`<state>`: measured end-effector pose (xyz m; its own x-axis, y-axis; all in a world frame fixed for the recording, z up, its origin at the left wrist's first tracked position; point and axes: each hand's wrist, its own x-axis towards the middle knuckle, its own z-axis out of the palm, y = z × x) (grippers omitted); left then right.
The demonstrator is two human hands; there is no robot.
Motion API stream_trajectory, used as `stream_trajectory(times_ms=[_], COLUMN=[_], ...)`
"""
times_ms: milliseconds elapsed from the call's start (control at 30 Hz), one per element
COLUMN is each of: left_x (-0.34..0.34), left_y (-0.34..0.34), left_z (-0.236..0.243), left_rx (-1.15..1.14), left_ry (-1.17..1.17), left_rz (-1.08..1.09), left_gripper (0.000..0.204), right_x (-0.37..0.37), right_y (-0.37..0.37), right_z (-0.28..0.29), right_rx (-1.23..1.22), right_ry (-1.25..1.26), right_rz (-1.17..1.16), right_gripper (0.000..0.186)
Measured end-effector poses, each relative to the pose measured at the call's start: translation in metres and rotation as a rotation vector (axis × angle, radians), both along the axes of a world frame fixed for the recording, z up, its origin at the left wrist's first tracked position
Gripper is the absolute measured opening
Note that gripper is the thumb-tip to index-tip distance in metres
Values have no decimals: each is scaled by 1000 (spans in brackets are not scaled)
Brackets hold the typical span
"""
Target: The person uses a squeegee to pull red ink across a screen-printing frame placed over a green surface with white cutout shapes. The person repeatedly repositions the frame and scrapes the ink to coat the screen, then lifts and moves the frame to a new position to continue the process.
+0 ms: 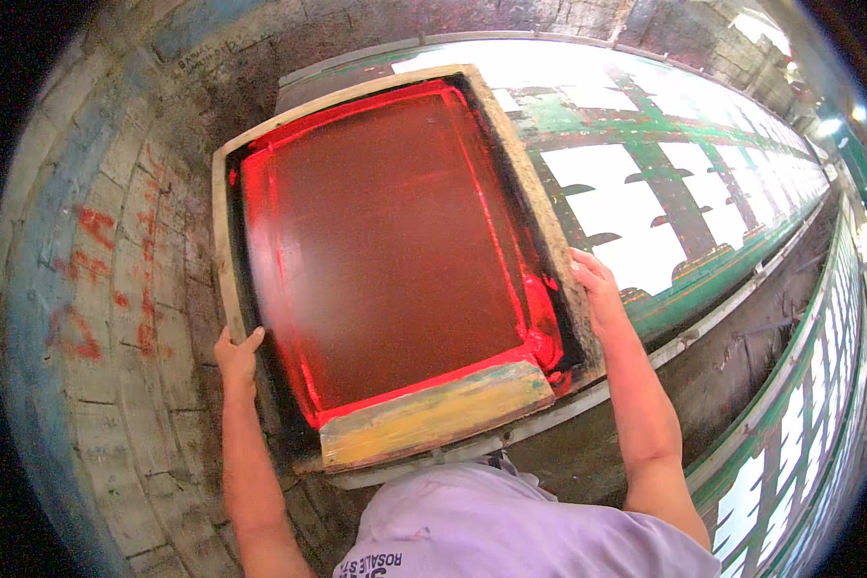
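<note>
A large screen printing frame (pixel 515 154) with a pale wooden rim is before me, over the end of a long table. Its mesh (pixel 385 231) looks dark red, with brighter red ink along the edges and thickest at the near right corner. Across the near end lies a yellow, paint-smeared strip (pixel 438 414). My left hand (pixel 238 358) grips the frame's left side, thumb on the rim. Farther along the right side, my right hand (pixel 599 289) is closed round the rim, its underside fingers partly hidden.
A long green printing table (pixel 665 164) runs away to the right, bearing several white cut fabric pieces (pixel 602 197). Another such table (pixel 800 405) stands at the lower right, past a dark gap. A block wall (pixel 106 279) with red painted lettering rises close on my left.
</note>
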<state>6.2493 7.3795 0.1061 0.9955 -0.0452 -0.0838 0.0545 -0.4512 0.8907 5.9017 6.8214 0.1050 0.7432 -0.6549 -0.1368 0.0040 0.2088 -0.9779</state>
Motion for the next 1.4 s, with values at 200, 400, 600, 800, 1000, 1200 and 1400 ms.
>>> stream_trajectory(times_ms=[200, 400, 600, 800, 1000, 1200, 1400], left_x=[-28, -50, -57, -56, -55, -51, -55], left_y=[-31, -56, -71, -87, -95, -93, -91], left_z=[-9, 0, 3, -9, -16, -34, -34], left_rx=[46, 43, 66, 341, 206, 325, 439], left_ry=[44, 6, -3, -105, 71, -29, -89], left_rz=[12, 10, 43, 28, 8, 11, 25], left_gripper=[43, 43, 46, 49, 40, 41, 48], right_x=[-27, -41, -47, -61, -84, -77, -36], right_y=[-31, -51, -66, -55, 58, 153, 184], right_z=[-16, -24, -26, 1, 36, 38, 49], right_rx=[13, 31, 19, -400, -1169, -1406, -1506], right_ry=[10, -4, -20, 169, 43, 29, 94], right_rz=[-24, 1, 8, -53, 457, 725, 575], right_gripper=[54, 53, 57, 60, 49, 47, 45])
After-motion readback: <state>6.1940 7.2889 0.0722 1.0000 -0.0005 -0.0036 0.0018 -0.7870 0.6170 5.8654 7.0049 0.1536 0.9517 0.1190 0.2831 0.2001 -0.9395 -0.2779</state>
